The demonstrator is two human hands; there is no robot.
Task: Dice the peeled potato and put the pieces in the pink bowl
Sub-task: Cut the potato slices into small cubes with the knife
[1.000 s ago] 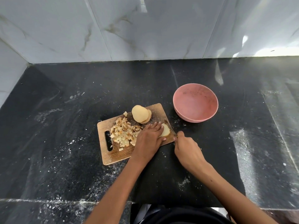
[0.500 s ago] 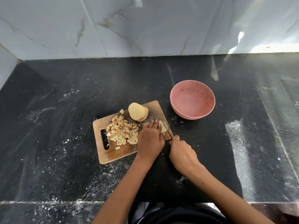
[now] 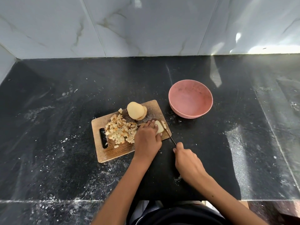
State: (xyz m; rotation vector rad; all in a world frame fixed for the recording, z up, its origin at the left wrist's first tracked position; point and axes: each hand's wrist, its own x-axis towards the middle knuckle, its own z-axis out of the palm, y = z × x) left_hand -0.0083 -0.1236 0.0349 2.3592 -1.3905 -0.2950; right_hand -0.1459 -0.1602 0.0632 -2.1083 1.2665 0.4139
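Note:
A wooden cutting board (image 3: 113,150) lies on the black counter. On it is a heap of diced potato (image 3: 121,131), and behind that a stack of round potato slices (image 3: 136,110). My left hand (image 3: 147,140) holds down a potato slice (image 3: 159,129) at the board's right edge with curled fingertips. My right hand (image 3: 186,159) grips the handle of a knife (image 3: 168,135), whose thin blade rests against the right side of that slice. The pink bowl (image 3: 190,99) stands to the right behind the board, with nothing in it.
The black stone counter (image 3: 65,103) is dusted with white specks and ends at a marble-tiled wall (image 3: 146,26) behind and on the left. Its front edge runs just below my forearms.
My right hand has drawn back toward me, so more of the knife blade shows beside the slice. The left hand stays on the slice.

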